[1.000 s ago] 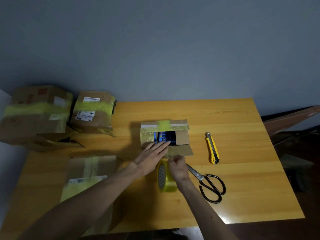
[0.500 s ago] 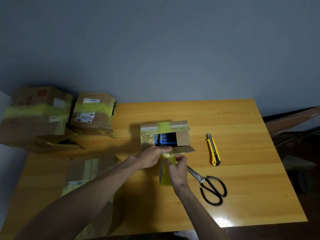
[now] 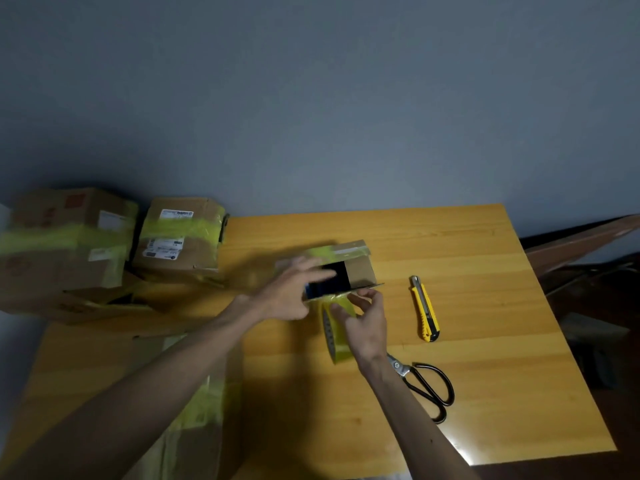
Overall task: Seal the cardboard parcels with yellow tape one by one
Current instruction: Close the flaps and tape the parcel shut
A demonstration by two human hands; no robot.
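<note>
A small cardboard parcel (image 3: pixel 358 270) sits mid-table with a strip of yellow tape across its top. Its front is open on dark contents, and its front flap sticks out level. My left hand (image 3: pixel 289 294) lies over the parcel's left part with the fingers stretched across it; the hand is blurred. My right hand (image 3: pixel 365 322) holds the yellow tape roll (image 3: pixel 337 339) upright just below the flap and pinches the tape's free end at the flap's edge.
A yellow utility knife (image 3: pixel 425 308) and black scissors (image 3: pixel 429 388) lie right of my hands. Two taped boxes (image 3: pixel 176 237) (image 3: pixel 65 244) stand at the back left. A flat taped parcel (image 3: pixel 197 407) lies at the front left under my forearm, on the wooden table (image 3: pixel 502 375).
My right hand has lifted the tape roll off the table up to the flap's edge. My left hand has slid from the flap up onto the parcel's left side.
</note>
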